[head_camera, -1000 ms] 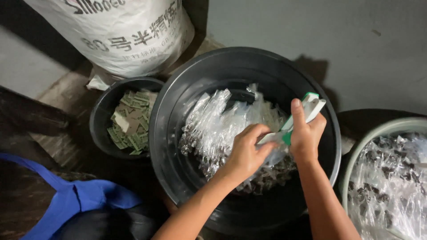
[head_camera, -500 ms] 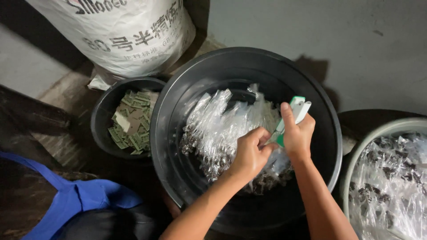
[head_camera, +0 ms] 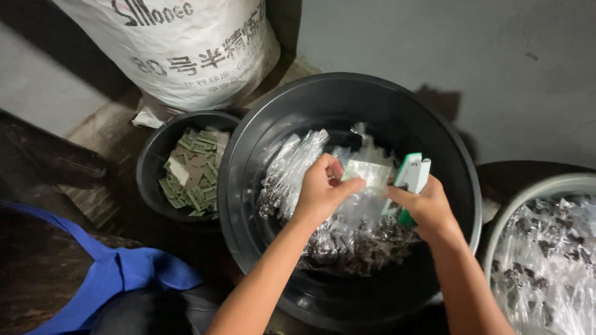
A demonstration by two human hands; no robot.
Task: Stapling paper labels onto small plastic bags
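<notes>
Stapler [head_camera: 410, 180] remained gripped in right hand [head_camera: 425, 208], now lowered beside the clear packet [head_camera: 366, 177], which left hand [head_camera: 323, 192] newly pinched with closed fingers above the black tub [head_camera: 248, 205]; stapling appeared imminent.

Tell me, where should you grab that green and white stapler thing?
Probably by the green and white stapler's lower body, from its right side, as the right hand does. Its upper end points toward the clear packet pinched by the left hand.
</notes>
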